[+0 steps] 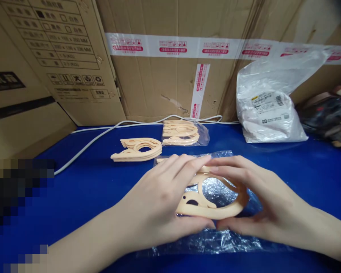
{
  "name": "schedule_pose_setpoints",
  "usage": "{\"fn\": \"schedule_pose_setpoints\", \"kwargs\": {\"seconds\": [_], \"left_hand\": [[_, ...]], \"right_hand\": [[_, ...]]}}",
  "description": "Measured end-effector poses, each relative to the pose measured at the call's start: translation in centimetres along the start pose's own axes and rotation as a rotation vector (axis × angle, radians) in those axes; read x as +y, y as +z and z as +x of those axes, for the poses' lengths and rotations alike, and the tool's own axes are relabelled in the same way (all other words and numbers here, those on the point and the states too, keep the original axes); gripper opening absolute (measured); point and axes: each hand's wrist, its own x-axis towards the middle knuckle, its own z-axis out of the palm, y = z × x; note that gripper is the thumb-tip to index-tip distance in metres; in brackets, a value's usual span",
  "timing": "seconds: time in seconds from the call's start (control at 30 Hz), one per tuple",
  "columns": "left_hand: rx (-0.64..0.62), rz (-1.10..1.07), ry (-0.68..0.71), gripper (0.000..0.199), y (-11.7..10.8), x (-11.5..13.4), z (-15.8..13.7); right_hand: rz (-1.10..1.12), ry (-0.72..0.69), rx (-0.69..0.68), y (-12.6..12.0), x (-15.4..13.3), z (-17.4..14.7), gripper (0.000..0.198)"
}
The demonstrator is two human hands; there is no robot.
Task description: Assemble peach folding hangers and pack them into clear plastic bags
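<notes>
Both hands are closed around a beige stack of folding hangers (229, 213), looped in shape with a round opening. My left hand (161, 199) covers its left end, thumb along the near edge and fingers over the far side. From the other side, my right hand (265, 195) curls around the rounded end. The fingertips of both hands meet at the far edge, and the thumbs nearly touch in front. Under the stack lies a clear plastic bag (221, 242), crinkled and spread flat. How many hangers are in the stack I cannot tell.
Behind lie a loose hanger stack (156, 151) and a bagged hanger stack (184, 141) on the blue table (82, 212). A white cable (86, 149) runs along the back. Cardboard boxes (165, 83) wall the far side. A white plastic package (268, 121) stands back right.
</notes>
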Motion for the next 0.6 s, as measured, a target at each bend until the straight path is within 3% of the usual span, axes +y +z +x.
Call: {"fn": "schedule_pose_setpoints", "kwargs": {"seconds": [0.1, 0.27, 0.33, 0.47, 0.6], "left_hand": [[-0.106, -0.015, -0.066, 0.090, -0.5, -0.5, -0.1], [-0.508, -0.037, -0.334, 0.103, -3.3, -2.0, -0.5], [-0.611, -0.055, -0.426, 0.110, -4.2, -2.6, -0.7], [-0.695, -0.073, -0.476, 0.107, -5.1, -2.9, -0.8], [-0.745, -0.042, -0.485, 0.097, -5.0, -2.8, -0.6]], "right_hand": [[0.037, 0.100, 0.011, -1.0, 0.6, -0.3, 0.069], [0.095, 0.472, 0.051, -5.6, 4.7, -2.0, 0.060], [0.073, 0.572, 0.045, -7.2, 6.4, -3.1, 0.063], [0.122, 0.593, -0.114, -7.9, 8.2, -5.2, 0.061], [0.207, 0.586, -0.350, -7.0, 7.9, -5.6, 0.060]]}}
